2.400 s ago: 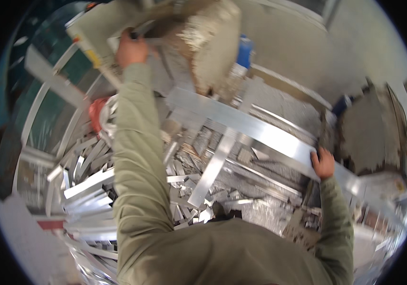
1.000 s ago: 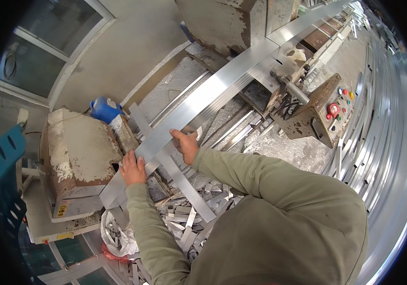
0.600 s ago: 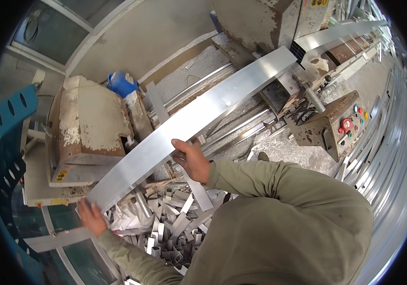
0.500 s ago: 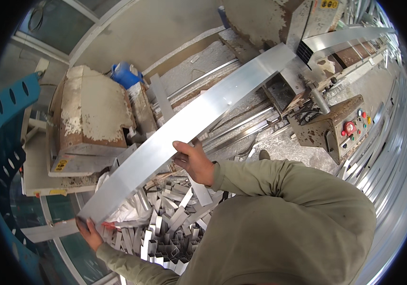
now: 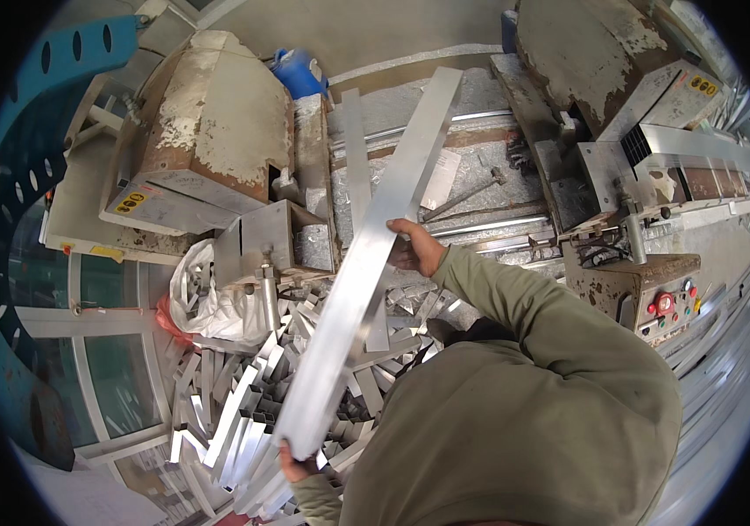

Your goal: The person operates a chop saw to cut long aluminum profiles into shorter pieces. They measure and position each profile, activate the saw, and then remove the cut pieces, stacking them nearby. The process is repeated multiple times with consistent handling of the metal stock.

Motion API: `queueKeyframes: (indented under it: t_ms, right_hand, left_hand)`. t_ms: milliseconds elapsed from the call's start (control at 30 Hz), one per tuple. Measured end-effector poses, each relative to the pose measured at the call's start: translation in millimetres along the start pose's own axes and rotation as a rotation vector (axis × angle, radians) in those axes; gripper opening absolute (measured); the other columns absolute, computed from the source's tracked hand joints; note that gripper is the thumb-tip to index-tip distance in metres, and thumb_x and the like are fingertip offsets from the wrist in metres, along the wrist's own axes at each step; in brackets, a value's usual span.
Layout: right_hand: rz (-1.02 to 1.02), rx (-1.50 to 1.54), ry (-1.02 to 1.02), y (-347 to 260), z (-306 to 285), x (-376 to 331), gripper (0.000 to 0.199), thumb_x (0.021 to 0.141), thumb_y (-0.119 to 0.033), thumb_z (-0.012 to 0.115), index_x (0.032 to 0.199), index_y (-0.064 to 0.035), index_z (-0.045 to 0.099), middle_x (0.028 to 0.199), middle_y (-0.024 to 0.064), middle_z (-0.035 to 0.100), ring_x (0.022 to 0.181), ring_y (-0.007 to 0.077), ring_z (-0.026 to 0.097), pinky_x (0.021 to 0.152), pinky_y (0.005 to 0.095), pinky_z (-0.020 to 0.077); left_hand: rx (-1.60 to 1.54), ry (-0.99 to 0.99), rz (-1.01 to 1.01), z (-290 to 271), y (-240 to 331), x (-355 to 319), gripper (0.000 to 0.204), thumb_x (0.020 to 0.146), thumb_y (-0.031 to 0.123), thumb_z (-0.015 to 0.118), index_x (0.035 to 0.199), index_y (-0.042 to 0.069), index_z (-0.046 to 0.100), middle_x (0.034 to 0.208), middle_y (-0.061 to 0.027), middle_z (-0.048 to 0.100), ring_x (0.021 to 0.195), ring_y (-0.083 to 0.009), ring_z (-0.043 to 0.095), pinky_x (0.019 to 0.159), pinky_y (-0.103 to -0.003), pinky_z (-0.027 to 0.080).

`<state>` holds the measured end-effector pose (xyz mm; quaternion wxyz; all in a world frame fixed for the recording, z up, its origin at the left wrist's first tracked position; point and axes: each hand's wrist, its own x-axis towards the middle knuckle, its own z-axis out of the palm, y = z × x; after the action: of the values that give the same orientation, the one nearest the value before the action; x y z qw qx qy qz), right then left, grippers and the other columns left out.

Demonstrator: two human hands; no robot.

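Note:
A long, flat-sided silver aluminium profile (image 5: 373,245) slants across the middle, from low near my body up to the far side. My left hand (image 5: 294,465) grips its near end, the fingers partly hidden beneath it. Around the middle of its right edge, my right hand (image 5: 419,248) is closed, thumb on top and fingers underneath. The profile is held above a heap of short aluminium offcuts (image 5: 244,421). Its far end points over the machine bed between two worn saw heads, the left saw head (image 5: 208,123) and the right saw head (image 5: 581,61).
Another aluminium profile (image 5: 699,145) lies on the right machine. Below it stands a control box (image 5: 642,294) with coloured buttons. A white sack (image 5: 226,302) sits at left, a blue jug (image 5: 298,74) behind. Long bars (image 5: 717,377) line the right; a teal perforated frame (image 5: 77,48) curves at far left.
The profile's far end has come away from the right machine and swung left, so it lies steeper in view. Both hands moved with it. My view has turned too.

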<state>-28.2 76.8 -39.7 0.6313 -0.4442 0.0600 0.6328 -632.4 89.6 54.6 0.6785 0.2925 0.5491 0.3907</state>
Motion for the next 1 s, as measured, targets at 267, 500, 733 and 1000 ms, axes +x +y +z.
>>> queueKeyframes:
  t_ms: [267, 500, 733, 1000]
  right_hand:
    - [-0.155, 0.033, 0.129, 13.2, -50.9, 117.9, 0.062, 0.102, -0.048, 0.063, 0.147, -0.0061, 0.058, 0.133, 0.012, 0.072, 0.12, 0.028, 0.07, 0.107, 0.0466, 0.0553]
    - [-0.237, -0.411, 0.113, 3.3, -63.6, 128.1, 0.072, 0.099, -0.049, 0.07, 0.142, 0.0082, 0.064, 0.132, 0.0171, 0.073, 0.122, 0.0307, 0.067, 0.106, 0.0413, 0.0509]
    - [-0.052, -0.605, 0.129, 43.3, -101.8, 10.1, 0.072, 0.099, -0.056, 0.07, 0.152, -0.0078, 0.059, 0.136, 0.0114, 0.068, 0.115, 0.0282, 0.061, 0.093, 0.0496, 0.0501]
    - [0.248, -0.659, 0.428, 89.6, -201.2, -97.6, 0.071, 0.097, -0.051, 0.074, 0.15, -0.0063, 0.06, 0.133, 0.0125, 0.067, 0.114, 0.028, 0.065, 0.094, 0.048, 0.0547]
  left_hand:
    - [0.329, 0.169, -0.111, 93.6, -111.6, -57.5, 0.078, 0.097, 0.047, 0.08, 0.15, -0.003, 0.053, 0.137, -0.0167, 0.067, 0.123, -0.0298, 0.066, 0.107, -0.046, 0.052]
    - [-0.093, -0.193, -0.16, 146.5, -171.6, 19.1, 0.062, 0.105, 0.04, 0.074, 0.149, 0.003, 0.053, 0.136, -0.0136, 0.067, 0.12, -0.0302, 0.067, 0.104, -0.049, 0.055]
    - [-0.304, -0.211, -0.379, 194.7, -285.2, 116.4, 0.056, 0.103, 0.021, 0.077, 0.151, 0.013, 0.05, 0.143, -0.0101, 0.064, 0.128, -0.0276, 0.064, 0.105, -0.055, 0.055]
    - [-0.187, -0.147, -0.556, 183.5, -344.7, 176.1, 0.056, 0.101, 0.031, 0.075, 0.151, 0.017, 0.053, 0.147, -0.0103, 0.063, 0.14, -0.0342, 0.054, 0.119, -0.061, 0.039]
